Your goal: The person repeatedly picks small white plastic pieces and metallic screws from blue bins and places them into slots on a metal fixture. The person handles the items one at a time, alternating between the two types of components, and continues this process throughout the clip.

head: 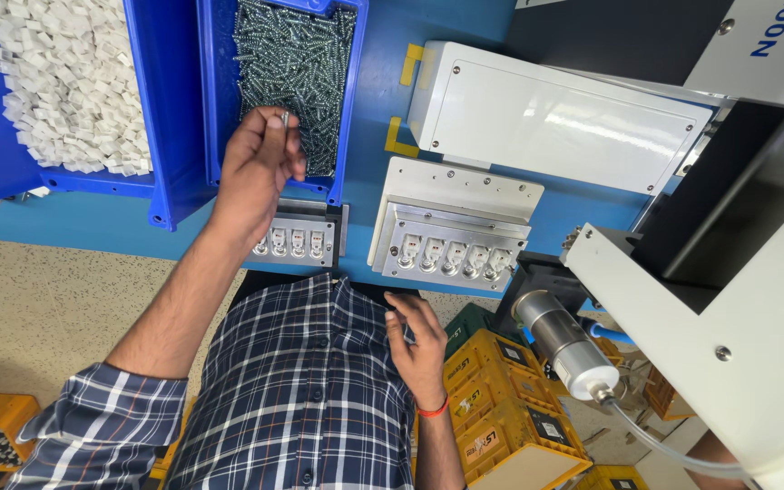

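I see a navy, white and orange plaid button-up shirt with dark buttons down its front just below the blue workbench, the sleeve rolled above the elbow, and an orange band around the wrist of the right hand.

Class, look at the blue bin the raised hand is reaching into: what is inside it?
The blue bin is filled with small silver screws. The left hand pinches one and covers the screws beneath it; the bin's floor is hidden.
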